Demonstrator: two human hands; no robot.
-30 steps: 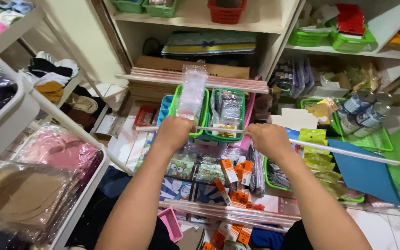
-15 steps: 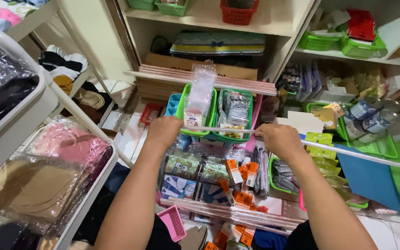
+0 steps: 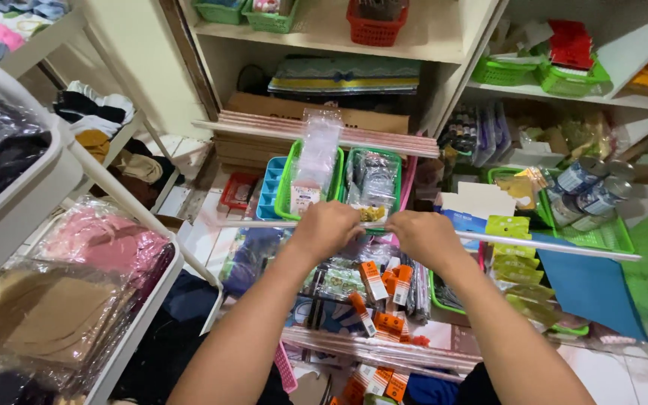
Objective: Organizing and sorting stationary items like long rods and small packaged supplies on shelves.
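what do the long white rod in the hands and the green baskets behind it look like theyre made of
The rod, gripped by the left hand and right hand, looks like a thin paper or plastic tube: matte white, straight, uniform; which one is unclear. The green baskets look like moulded plastic: glossy, with perforated lattice walls.

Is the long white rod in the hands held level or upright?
Nearly level. The white rod runs left to right across the view, dipping slightly to the right, with the left hand and right hand closed around its middle.
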